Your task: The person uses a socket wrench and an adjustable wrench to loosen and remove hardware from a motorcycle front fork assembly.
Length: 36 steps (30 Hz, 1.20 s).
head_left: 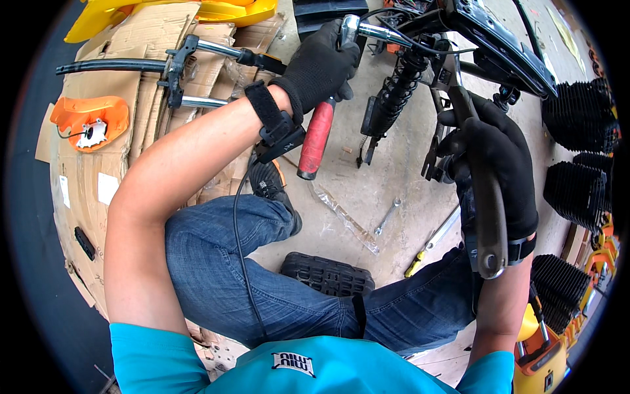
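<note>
My left hand (pixel 321 69), in a black glove, is closed round a ratchet wrench just below its chrome head; the red handle (pixel 316 139) hangs below the fist. From the head, a chrome extension (pixel 384 35) runs right to the black vehicle frame (pixel 502 49). A black coil-spring shock absorber (pixel 399 85) slants down beneath it. My right hand (pixel 495 154), also gloved, is wrapped round a dark long-handled tool (pixel 491 223) with a hole in its lower end. The tool's upper end lies beside the frame's underside; its working tip cannot be made out.
Cardboard sheets (pixel 151 98) at left carry a fork assembly (pixel 176 69) and an orange cover (pixel 98 121). On the floor lie a small wrench (pixel 388 217), a plastic strip (pixel 344 217), a yellow-handled screwdriver (pixel 426 249) and a black ribbed block (pixel 328 272). Black ribbed parts (pixel 577 187) line the right.
</note>
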{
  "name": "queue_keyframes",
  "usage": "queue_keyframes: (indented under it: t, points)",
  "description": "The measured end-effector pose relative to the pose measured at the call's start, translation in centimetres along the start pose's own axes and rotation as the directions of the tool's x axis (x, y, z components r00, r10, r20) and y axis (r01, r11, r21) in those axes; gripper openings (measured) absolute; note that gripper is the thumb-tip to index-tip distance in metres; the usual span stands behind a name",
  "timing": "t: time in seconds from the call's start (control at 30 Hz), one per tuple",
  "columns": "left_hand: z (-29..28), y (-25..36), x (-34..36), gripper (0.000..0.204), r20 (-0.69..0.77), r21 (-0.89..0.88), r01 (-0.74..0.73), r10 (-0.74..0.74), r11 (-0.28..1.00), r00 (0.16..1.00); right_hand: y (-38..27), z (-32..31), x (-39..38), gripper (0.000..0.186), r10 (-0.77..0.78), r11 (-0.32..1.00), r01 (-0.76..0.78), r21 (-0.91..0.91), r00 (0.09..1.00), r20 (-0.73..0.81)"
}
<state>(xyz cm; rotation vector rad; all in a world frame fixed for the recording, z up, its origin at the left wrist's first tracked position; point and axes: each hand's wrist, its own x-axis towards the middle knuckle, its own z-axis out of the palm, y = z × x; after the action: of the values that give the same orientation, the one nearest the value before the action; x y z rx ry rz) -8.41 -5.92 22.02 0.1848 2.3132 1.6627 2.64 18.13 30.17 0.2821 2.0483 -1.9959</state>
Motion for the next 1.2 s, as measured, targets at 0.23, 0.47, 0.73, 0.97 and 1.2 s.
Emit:
queue_keyframes:
  t: [0.23, 0.47, 0.73, 0.97, 1.2]
  points:
    - [0.3, -2.7, 1.3, 0.022, 0.024, 0.043, -0.106, 0.105, 0.993, 0.994, -1.2, -0.9, 0.4, 0.046, -0.052, 0.999, 0.051, 0.013, 0.998, 0.046]
    - [-0.3, -0.1, 0.5, 0.017, 0.065, -0.081, 0.054, -0.049, 0.995, 0.997, -0.2, -0.1, 0.3, 0.059, 0.048, 0.995, -0.046, -0.089, 0.999, 0.013]
    - [-1.5, 1.8, 0.3, 0.033, 0.114, -0.040, 0.155, -0.150, 0.987, 0.982, 0.0, 0.7, 0.0, 0.054, 0.042, 0.986, -0.039, -0.160, 0.999, 0.013]
    - [-1.0, 1.7, 0.1, 0.030, 0.090, -0.073, 0.157, -0.151, 0.985, 0.984, 0.0, 0.6, 0.0, 0.061, 0.035, 0.990, -0.036, -0.136, 0.999, -0.007]
    - [-1.3, 0.5, 0.1, 0.032, 0.173, -0.321, 0.156, -0.104, 0.934, 0.979, 0.3, -0.1, 0.2, 0.054, 0.044, 0.990, -0.042, -0.133, 0.999, 0.017]
